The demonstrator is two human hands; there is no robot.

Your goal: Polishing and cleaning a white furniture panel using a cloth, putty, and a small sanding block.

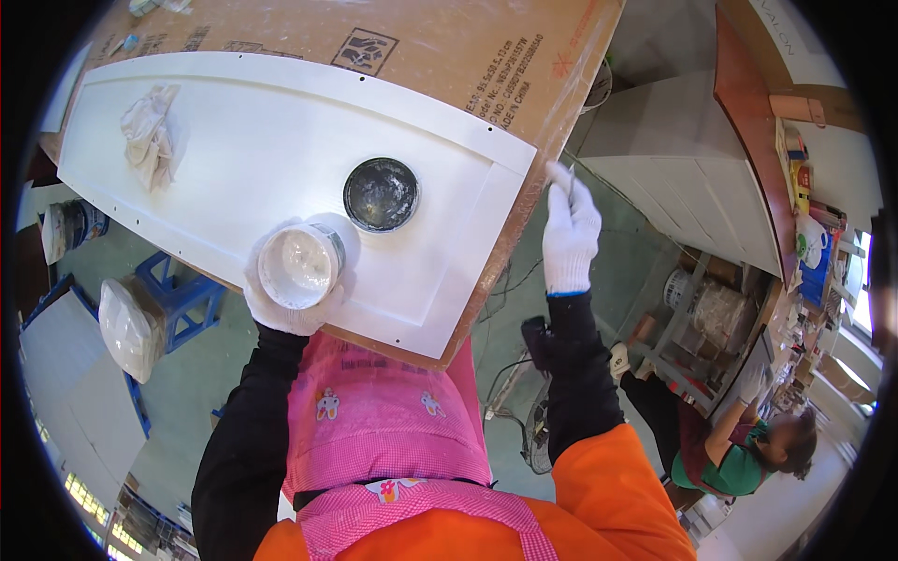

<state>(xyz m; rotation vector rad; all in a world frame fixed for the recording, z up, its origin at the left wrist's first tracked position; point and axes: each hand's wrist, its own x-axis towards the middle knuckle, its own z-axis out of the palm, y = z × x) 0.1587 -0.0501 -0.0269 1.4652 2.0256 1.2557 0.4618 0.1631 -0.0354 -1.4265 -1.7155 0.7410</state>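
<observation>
My left hand (315,321), in a white glove, is wrapped round a small white tub (297,268). Thick white paste shows inside the tub, whose mouth tilts toward me. The tub is over the near edge of a white panel (262,131) with a raised border. Just beyond it on the panel lies a round dark lid (381,194), smeared with grey and white. My right hand (572,234), also gloved, is raised off the panel's right edge. Its fingers are drawn together, and what they hold, if anything, is too small to name.
A crumpled pale cloth (150,137) lies on the panel's left part. Brown cardboard (430,47) lies under the panel. Blue stool (182,299) stands at left, a fan (536,430) on the floor at right. Another person (739,449) works at the far right beside a cluttered bench.
</observation>
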